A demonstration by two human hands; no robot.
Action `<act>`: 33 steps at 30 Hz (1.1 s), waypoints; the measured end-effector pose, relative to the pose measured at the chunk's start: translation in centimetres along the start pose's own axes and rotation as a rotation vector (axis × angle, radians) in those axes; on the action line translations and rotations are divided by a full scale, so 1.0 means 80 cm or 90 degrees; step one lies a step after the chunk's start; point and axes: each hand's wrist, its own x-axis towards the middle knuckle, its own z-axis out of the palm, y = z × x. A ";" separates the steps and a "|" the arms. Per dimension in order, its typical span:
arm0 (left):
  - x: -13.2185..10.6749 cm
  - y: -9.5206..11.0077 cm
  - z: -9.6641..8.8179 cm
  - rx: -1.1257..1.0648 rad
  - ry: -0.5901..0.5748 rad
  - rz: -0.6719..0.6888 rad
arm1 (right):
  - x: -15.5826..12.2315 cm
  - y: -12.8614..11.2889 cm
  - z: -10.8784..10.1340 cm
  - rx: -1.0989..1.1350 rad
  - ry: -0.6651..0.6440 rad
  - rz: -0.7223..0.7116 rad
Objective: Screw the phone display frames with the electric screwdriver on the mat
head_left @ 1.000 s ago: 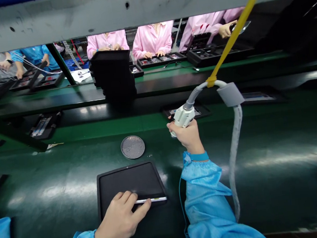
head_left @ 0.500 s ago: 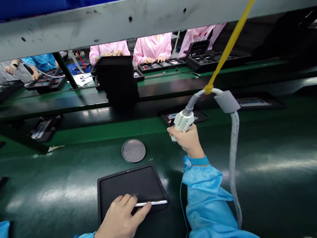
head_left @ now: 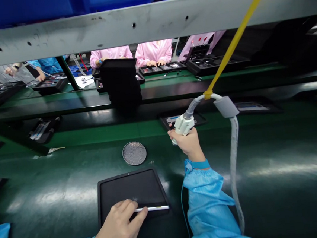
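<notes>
My left hand [head_left: 118, 225] is closed on the near edge of a thin flat device with a silvery rim [head_left: 157, 208], fingers on top and thumb in front. The device is at the near part of a shallow black tray [head_left: 99, 197]; its face is hard to tell from the dark tray. Upper right of the tray, my right hand [head_left: 188, 143] is wrapped around a white plug-like connector [head_left: 184, 124] on a thick grey cable [head_left: 234, 167]. A yellow strap [head_left: 232, 46] holds the cable up from above. The connector's lower end is mostly hidden by my fingers.
A round perforated metal dish [head_left: 134, 153] lies behind the tray on the green bench [head_left: 68, 172]. Further back are black trays with parts [head_left: 43, 130] and a dark stack [head_left: 121, 81]. A grey beam [head_left: 83, 34] crosses overhead. Co-workers in pink sleeves [head_left: 154, 52] work opposite.
The whole view has shifted down slightly in the picture. My left thumb has slid a little left along the device's edge. My right hand still holds the connector in nearly the same place.
</notes>
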 end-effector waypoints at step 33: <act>-0.003 -0.053 0.024 0.023 -0.242 -0.125 | 0.007 0.013 -0.005 -0.013 0.014 -0.007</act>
